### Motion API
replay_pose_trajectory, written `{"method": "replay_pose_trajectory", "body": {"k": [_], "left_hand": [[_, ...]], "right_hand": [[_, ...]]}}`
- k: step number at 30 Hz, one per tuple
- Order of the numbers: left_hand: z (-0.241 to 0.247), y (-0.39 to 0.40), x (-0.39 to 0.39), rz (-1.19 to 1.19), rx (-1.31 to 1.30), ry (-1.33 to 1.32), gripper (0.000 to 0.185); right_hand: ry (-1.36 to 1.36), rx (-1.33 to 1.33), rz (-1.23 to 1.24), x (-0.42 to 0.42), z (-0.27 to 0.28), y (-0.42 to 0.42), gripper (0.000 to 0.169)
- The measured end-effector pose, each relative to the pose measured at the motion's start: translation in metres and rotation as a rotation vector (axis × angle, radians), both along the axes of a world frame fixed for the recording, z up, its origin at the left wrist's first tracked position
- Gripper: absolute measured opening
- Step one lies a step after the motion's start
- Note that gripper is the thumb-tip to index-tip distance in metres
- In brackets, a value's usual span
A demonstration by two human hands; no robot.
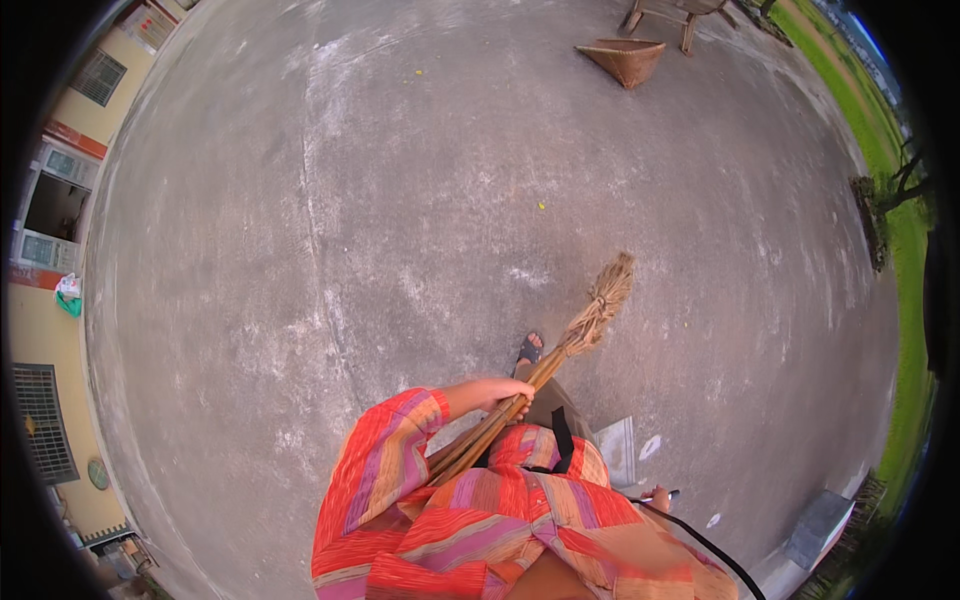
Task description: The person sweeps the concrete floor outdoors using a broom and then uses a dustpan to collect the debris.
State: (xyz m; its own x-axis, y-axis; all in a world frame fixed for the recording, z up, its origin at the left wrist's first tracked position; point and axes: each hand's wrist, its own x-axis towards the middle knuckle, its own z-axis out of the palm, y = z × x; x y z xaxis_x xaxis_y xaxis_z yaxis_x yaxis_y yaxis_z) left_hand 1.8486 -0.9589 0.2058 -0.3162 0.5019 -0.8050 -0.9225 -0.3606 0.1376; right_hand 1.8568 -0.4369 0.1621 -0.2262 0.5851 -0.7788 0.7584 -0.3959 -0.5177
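Observation:
My left hand (pixel 511 395) is wrapped around the stalk handle of a straw broom (pixel 551 364). The handle runs back under my left forearm along my striped shirt. The broom's tied bristle head (pixel 613 289) points forward and right, beyond my sandalled foot (pixel 531 347); whether it touches the ground I cannot tell. Low on the right, partly hidden by my clothing, my right hand (pixel 660 499) grips a small black-and-white object (pixel 674 495). A black cable (pixel 709 537) passes close to that hand.
A woven basket (pixel 626 60) rests on the concrete ground (pixel 420 225) near wooden furniture legs (pixel 688 34). Left stands a building with an open doorway (pixel 54 208) and bags (pixel 68 295) by its wall. A grey block (pixel 817 529) lies near the grass edge on the right.

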Motion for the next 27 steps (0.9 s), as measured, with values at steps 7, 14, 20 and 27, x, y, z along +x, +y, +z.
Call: {"method": "replay_pose_trajectory", "body": {"k": [7, 14, 20, 27], "left_hand": [[-0.013, -0.044, -0.133, -0.069, 0.06, -0.044, 0.013], [-0.022, -0.131, -0.214, -0.06, 0.088, 0.124, 0.013], [-0.026, -0.269, -0.236, -0.027, 0.112, 0.236, 0.013], [0.02, -0.5, -0.226, 0.356, -0.155, 0.188, 0.015]], "right_hand": [[0.033, 0.011, -0.157, -0.072, 0.022, -0.048, 0.015], [0.059, -0.063, -0.203, -0.127, 0.031, -0.12, 0.021], [0.141, -0.036, -0.195, -0.179, 0.035, -0.21, 0.018], [0.233, 0.094, -0.151, -0.266, 0.073, -0.332, 0.008]]}}
